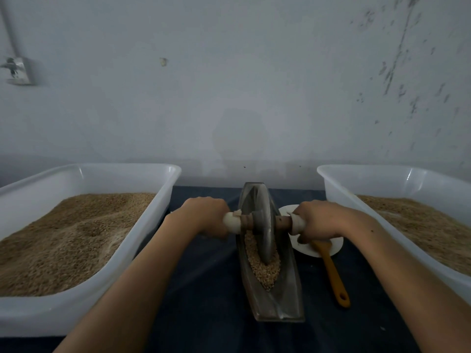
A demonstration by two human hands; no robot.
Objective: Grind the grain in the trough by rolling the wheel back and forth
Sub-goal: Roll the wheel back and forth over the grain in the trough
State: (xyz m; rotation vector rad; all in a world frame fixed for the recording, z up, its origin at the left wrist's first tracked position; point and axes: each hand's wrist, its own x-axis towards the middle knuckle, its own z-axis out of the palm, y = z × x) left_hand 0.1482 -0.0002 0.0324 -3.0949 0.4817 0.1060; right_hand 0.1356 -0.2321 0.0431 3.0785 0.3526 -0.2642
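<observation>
Both hands on axle, wheel in trough

Left hand (207,216) and right hand (317,220) each gripped an end of the axle (257,221). Wheel (263,222) stood upright in the trough (270,296), on the grain (265,271). Tubs (84,171) flanked it; a brush (334,276) lay just right of it

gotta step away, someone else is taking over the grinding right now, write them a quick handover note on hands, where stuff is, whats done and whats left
Left hand grips the left end of the axle; right hand grips the right end.
The wheel stands upright in the trough, which lies on the dark cloth between two white tubs.
The grain in the trough near the wheel still looks coarse, so grinding is unfinished.
Left tub and right tub both hold grain.
A brush rests on a white plate right of the trough.
Left to do: keep rolling the wheel back and forth.
</observation>
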